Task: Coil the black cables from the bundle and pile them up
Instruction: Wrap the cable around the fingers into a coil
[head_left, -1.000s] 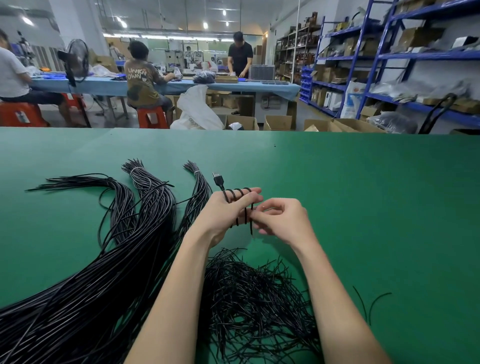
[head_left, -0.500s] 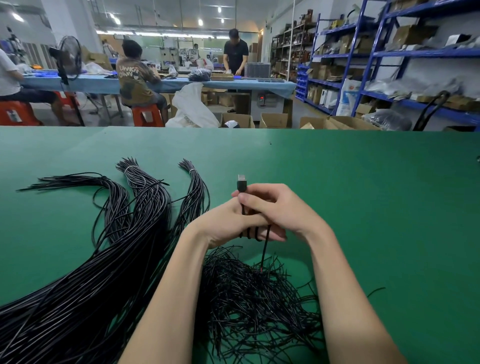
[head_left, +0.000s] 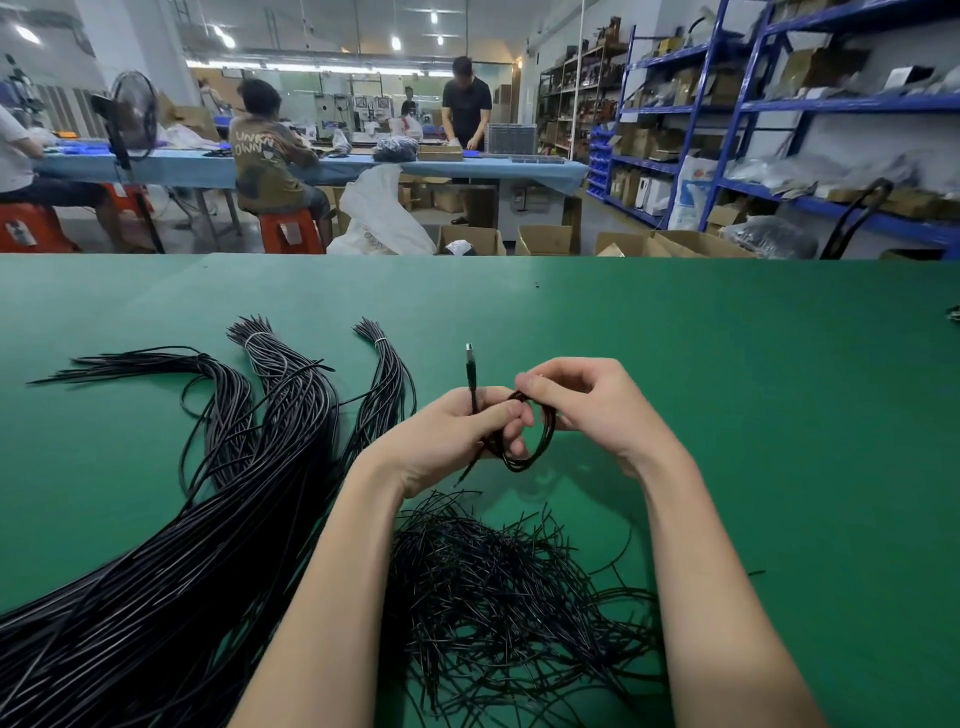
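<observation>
While three tied cable bundles fan across the worktop's left half toward its near left corner, a loose tangle of ties lies by the near edge between the forearms. Above that tangle, near the middle, the left hand pinches one black cable wound into a small coil, its plug standing upright, and the right hand grips the coil's top with curled fingers. Beyond the far edge, a seated worker's shirt reads "UNKN OWN".
</observation>
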